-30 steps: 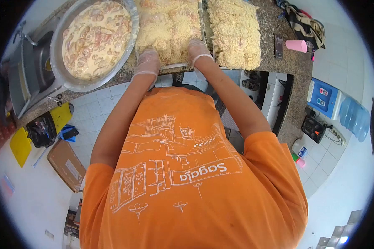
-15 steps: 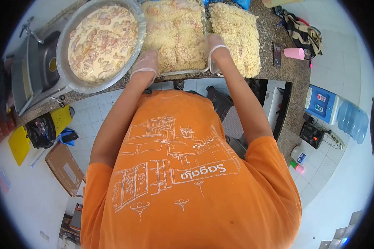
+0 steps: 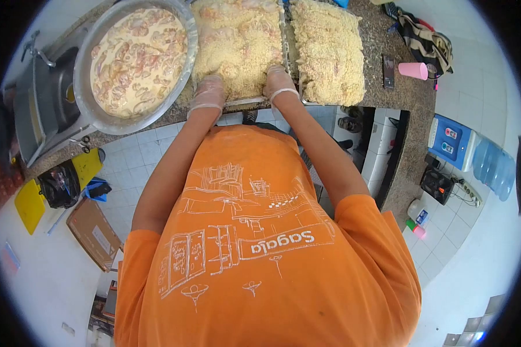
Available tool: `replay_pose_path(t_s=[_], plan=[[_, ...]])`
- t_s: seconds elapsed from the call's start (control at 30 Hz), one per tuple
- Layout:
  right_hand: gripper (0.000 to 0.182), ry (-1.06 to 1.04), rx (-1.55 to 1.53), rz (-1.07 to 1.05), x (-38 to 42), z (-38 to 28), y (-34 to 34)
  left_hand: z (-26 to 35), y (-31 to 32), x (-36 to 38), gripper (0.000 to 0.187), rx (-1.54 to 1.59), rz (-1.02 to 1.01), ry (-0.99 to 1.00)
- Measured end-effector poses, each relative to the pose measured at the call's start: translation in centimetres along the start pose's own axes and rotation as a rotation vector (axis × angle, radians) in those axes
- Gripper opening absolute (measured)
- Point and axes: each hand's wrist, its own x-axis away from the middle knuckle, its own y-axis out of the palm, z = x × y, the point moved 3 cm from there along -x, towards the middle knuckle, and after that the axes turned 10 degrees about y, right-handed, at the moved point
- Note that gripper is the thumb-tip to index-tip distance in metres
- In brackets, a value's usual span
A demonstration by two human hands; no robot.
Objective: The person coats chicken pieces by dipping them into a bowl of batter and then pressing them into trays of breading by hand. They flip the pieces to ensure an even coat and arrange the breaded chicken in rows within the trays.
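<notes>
A metal tray of crumb-coated meat pieces (image 3: 240, 49) lies in front of me, pale crumbs over and between the pieces. My left hand (image 3: 209, 92), in a clear plastic glove, rests at the tray's near left corner. At the near edge, further right, my right hand (image 3: 277, 81) wears the same kind of glove and touches the crumbed pieces. The fingers of both hands point away from me and are mostly hidden, so their grip does not show. To the right is a second tray heaped with crumbed pieces (image 3: 328, 52).
On the left a large metal basin (image 3: 85, 95) holds raw meat pieces in creamy liquid, beside a sink (image 3: 66, 72). A phone (image 3: 388, 71), a pink cup (image 3: 413, 70) and a striped bag (image 3: 425, 43) lie on the granite counter (image 3: 373, 58) to the right.
My right hand has moved left, from the gap between the trays onto the near edge of the middle tray. My left hand has shifted slightly, staying at the left corner.
</notes>
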Motion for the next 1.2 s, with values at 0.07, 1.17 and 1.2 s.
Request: replay_pose_path(t_s=[0.07, 1.17, 1.2], plan=[[0.017, 0.102, -0.098, 0.04, 0.0, 0.2, -0.2, 0.0, -0.3, 0.3, 0.024, 0.013, -0.023, 0.018], [0.023, -0.063, -0.341, 0.064, 1.0, -0.9, -6.9, 3.1, -5.3, 2.1, 0.03, 0.068, -0.026, 0.173], [0.024, -0.305, -0.289, 0.244, 1.7, -2.6, -7.3, 4.5, -5.5, 2.5, 0.032, 0.016, 0.028, 0.265]])
